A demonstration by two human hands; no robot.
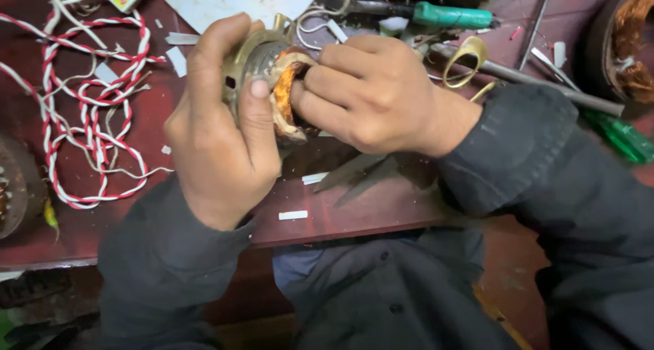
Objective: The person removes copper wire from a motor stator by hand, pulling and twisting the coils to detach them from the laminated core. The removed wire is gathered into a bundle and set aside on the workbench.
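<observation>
The left hand grips the motor core steady over the table so the right hand, fingers curled, can press its copper winding.

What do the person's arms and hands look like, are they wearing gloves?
No gloves: the left hand and right hand are bare, with no rings showing. Both arms wear long, dark grey sleeves of a buttoned shirt, reaching to the wrists, cuffs a bit creased.

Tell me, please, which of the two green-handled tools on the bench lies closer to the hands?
The opaque teal-handled tool at the top, just beyond the right hand. The other, a translucent bright-green handle, lies far off at the right edge.
</observation>
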